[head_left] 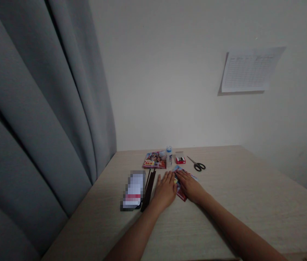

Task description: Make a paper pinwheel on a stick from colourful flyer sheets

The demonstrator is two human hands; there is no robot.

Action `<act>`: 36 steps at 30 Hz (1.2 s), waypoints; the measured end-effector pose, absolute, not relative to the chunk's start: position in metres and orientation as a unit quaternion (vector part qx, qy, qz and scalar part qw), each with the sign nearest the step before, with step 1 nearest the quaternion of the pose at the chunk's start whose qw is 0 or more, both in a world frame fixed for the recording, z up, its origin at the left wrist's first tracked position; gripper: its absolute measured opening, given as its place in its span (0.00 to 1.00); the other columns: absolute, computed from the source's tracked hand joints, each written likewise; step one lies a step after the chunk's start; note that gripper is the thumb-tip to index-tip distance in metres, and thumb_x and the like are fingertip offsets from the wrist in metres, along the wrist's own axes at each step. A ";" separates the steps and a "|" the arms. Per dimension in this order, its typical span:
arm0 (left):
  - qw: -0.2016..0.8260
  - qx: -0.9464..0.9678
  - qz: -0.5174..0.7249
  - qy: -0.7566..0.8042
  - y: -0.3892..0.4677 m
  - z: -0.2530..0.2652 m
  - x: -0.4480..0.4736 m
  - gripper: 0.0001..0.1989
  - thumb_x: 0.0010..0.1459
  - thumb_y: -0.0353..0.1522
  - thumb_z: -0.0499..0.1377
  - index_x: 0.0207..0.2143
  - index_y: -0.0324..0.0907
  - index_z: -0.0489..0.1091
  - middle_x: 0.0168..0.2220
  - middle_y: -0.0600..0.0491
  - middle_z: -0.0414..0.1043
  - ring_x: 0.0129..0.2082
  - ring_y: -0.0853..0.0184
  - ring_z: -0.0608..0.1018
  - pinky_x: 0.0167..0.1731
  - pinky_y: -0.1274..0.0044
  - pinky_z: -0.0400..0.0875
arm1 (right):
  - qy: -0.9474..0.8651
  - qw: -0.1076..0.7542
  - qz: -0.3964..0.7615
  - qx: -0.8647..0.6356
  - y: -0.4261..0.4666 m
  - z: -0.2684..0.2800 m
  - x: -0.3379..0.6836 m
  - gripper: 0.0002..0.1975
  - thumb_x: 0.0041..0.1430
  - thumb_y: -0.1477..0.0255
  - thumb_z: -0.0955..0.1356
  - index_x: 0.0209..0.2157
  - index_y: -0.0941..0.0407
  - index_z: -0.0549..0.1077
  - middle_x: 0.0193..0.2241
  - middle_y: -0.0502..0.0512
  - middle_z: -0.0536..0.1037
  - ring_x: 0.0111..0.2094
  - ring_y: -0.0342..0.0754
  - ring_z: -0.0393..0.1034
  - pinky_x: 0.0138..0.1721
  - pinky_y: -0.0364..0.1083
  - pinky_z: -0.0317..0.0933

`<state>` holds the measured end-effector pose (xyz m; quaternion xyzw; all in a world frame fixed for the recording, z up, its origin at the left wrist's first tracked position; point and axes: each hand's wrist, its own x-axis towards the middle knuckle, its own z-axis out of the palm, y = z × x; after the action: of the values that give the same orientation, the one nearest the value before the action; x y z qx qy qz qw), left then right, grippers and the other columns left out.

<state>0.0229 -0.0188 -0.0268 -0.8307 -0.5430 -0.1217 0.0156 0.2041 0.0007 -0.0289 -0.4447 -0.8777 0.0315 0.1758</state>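
A colourful printed leaflet point(181, 194) lies slanted on the table, mostly covered by my two hands. My left hand point(166, 189) rests flat at its left side, fingers stretched out and pointing away from me. Across its upper part lies my right hand point(191, 186), palm down, fingers extended toward the upper left. The hands are side by side and neither grips anything. Just left of my left hand are dark brown strips point(148, 192). Behind the hands stands a clear bottle with a blue cap point(169, 156).
A pixelated phone-like device point(134, 188) lies left of the strips. More printed leaflets point(155, 160) sit at the back, with a small red box point(180, 159) and black-handled scissors point(198, 166) to their right. A grey curtain point(61, 108) borders the table point(237, 203) on the left; a wall stands behind.
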 end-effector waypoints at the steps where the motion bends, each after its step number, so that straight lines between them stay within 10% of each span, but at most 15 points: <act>1: 0.010 -0.832 -0.121 -0.541 -0.018 -0.027 0.022 0.30 0.71 0.42 0.37 0.69 0.40 0.52 0.71 0.48 0.49 0.72 0.60 0.51 0.69 0.53 0.41 | -0.875 0.171 0.032 -0.451 0.000 -0.028 0.205 0.29 0.64 0.75 0.58 0.67 0.64 0.59 0.67 0.65 0.60 0.69 0.52 0.51 0.69 0.57 0.46; 11: -0.051 -0.842 -0.112 -0.525 -0.023 -0.015 0.010 0.33 0.69 0.50 0.39 0.71 0.45 0.48 0.72 0.49 0.45 0.72 0.59 0.49 0.68 0.51 0.38 | -0.857 0.112 0.026 -0.503 -0.006 -0.020 0.220 0.27 0.71 0.60 0.54 0.69 0.48 0.54 0.70 0.56 0.53 0.71 0.53 0.46 0.68 0.65 0.39; 22: -0.048 -0.850 -0.120 -0.511 -0.026 -0.010 0.004 0.32 0.70 0.49 0.42 0.69 0.44 0.53 0.71 0.47 0.51 0.72 0.57 0.50 0.68 0.52 0.38 | -0.859 0.144 0.123 -0.475 0.007 -0.017 0.235 0.28 0.71 0.61 0.56 0.68 0.53 0.56 0.69 0.60 0.57 0.70 0.52 0.48 0.69 0.63 0.38; 36: -0.116 -0.856 -0.180 -0.471 -0.019 0.012 -0.015 0.19 0.63 0.38 0.61 0.55 0.46 0.72 0.57 0.48 0.71 0.59 0.59 0.70 0.61 0.68 0.61 | -0.835 0.241 0.078 -0.488 0.005 -0.002 0.227 0.15 0.61 0.65 0.68 0.47 0.54 0.79 0.48 0.61 0.77 0.51 0.55 0.70 0.56 0.52 0.62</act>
<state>-0.0149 -0.0186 0.0116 -0.8559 -0.4706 -0.1804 -0.1161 0.2273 0.0051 -0.0017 -0.4878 -0.8355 0.0782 0.2407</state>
